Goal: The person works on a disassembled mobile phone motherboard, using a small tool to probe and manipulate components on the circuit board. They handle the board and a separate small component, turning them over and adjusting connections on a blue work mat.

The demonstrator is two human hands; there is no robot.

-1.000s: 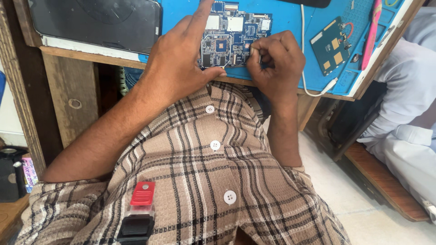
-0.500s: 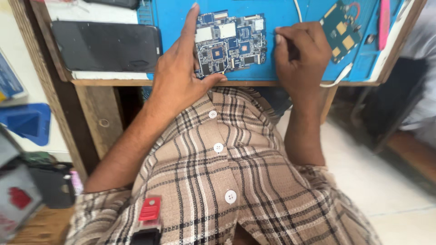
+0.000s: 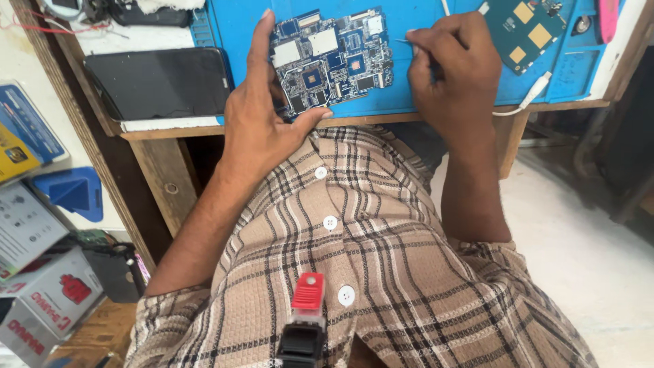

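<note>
A blue circuit board (image 3: 334, 61) with silver shields lies on a blue work mat (image 3: 422, 82) at the table's near edge. My left hand (image 3: 262, 123) grips the board by its left side, index finger stretched along the edge and thumb under the lower corner. My right hand (image 3: 453, 65) is closed around a thin metal tool (image 3: 403, 41) whose tip points at the board's right edge. A second, teal circuit board (image 3: 524, 27) with gold pads rests further right on the mat.
A dark tablet (image 3: 160, 82) lies face up on the left of the wooden table (image 3: 170, 129). A white cable (image 3: 524, 102) runs off the mat's right front. Boxes (image 3: 34, 272) and a blue plastic piece (image 3: 71, 191) sit on the floor at left. Red-and-black clip (image 3: 305, 313) on my checked shirt.
The view has shifted right and down, so the table sits higher in frame. My right hand moved from the board's lower right to its upper right edge. The left hand keeps its hold.
</note>
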